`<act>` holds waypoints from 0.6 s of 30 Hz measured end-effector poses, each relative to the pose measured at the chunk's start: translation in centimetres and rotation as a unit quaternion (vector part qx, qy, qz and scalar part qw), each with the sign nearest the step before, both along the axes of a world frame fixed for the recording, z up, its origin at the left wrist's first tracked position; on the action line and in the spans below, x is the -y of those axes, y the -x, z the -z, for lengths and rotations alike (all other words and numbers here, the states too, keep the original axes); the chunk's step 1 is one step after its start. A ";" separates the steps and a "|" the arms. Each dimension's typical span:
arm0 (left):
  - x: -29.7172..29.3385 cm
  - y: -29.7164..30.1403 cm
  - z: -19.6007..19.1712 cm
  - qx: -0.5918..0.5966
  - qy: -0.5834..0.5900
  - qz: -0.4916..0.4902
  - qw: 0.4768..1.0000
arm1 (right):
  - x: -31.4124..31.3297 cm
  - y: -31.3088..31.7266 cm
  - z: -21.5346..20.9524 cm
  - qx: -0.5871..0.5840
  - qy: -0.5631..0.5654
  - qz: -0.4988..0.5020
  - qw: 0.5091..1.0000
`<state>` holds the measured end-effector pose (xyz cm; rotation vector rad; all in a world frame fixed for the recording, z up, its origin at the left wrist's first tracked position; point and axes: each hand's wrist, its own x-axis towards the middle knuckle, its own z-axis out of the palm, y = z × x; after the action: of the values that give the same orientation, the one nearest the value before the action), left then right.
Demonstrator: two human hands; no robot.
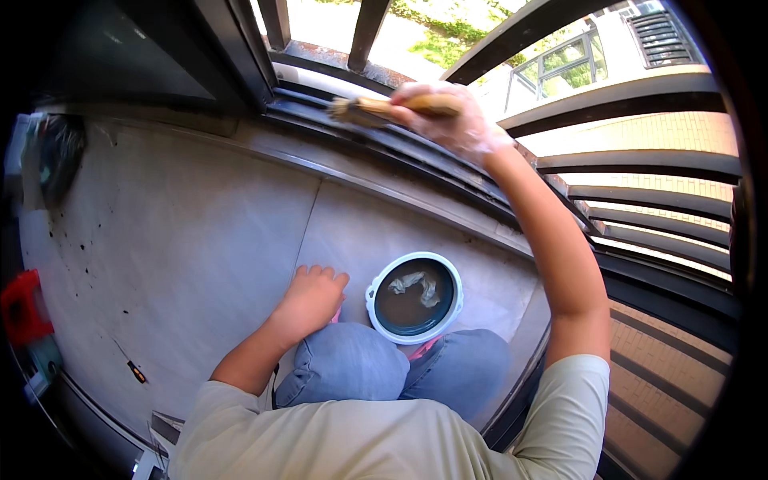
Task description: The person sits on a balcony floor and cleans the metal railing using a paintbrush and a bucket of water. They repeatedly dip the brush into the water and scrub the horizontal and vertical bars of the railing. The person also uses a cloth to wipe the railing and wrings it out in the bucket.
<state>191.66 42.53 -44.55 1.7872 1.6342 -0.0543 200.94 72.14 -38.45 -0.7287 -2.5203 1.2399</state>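
Grey tiled balcony floor [192,240]: largest surface, filling the left and centre; dark specks scattered toward nine o'clock.

Black metal railing with slanted bars [640,172]: runs from twelve o'clock round to four o'clock, sunlit ground and greenery visible beyond it.

Dark metal sliding-door track [376,140]: curves along the base of the railing, from eleven o'clock toward three o'clock.

Person, kneeling: pale green short-sleeved shirt [336,436] at six o'clock; blue denim knees [352,364] just above it, pressed to the floor.

Round white plastic bucket of dark brown liquid [414,298]: stands on the floor at the centre, touching the knees at its lower edge; a crumpled pale rag [420,286] floats in the liquid.

Right hand [448,116]: at twelve o'clock, arm stretched up from the five o'clock side, covered in a thin clear glove, fingers wrapped tight round the wooden-handled paintbrush [384,108]. The brush lies nearly level, bristles pointing toward eleven o'clock and resting on the track.

Left hand [312,300]: bare, just left of the bucket at the bucket's nine o'clock, knuckles bent and pressed down on the floor, holding nothing.

Red plastic object [20,308]: at nine o'clock on the picture's rim; kind cannot be told.

Small screwdriver with an orange-and-black handle [134,370]: on the floor at eight o'clock, well apart from both hands.
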 end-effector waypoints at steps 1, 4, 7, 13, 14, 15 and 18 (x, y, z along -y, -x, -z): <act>-0.1 -0.1 -0.1 0.003 0.000 0.000 1.000 | 0.0 1.6 0.6 -0.019 0.002 -0.015 1.000; -0.2 -0.3 0.1 0.024 0.005 -0.013 1.000 | 0.0 4.0 2.8 0.019 -0.067 -0.083 0.994; 0.3 0.0 0.7 0.037 0.013 -0.040 0.998 | -1.1 -0.1 3.6 0.069 -0.009 -0.025 0.997; 0.5 0.1 0.4 0.009 0.033 -0.028 0.999 | -2.1 -12.5 -0.1 0.192 0.012 0.079 0.978; 0.6 0.1 0.6 0.011 0.026 -0.022 0.999 | -1.9 -12.8 0.0 0.141 -0.058 0.076 0.985; 0.7 0.2 0.8 0.014 0.019 -0.017 1.000 | -1.4 -12.7 -0.2 0.106 -0.029 0.097 0.989; 0.4 -0.2 1.4 0.015 0.028 0.001 0.999 | -0.1 -9.3 -0.6 -0.009 0.053 0.132 0.990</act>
<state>191.81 42.13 -45.91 1.7390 1.5955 -0.0737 210.23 72.27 -37.85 -1.0325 -2.2668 1.2852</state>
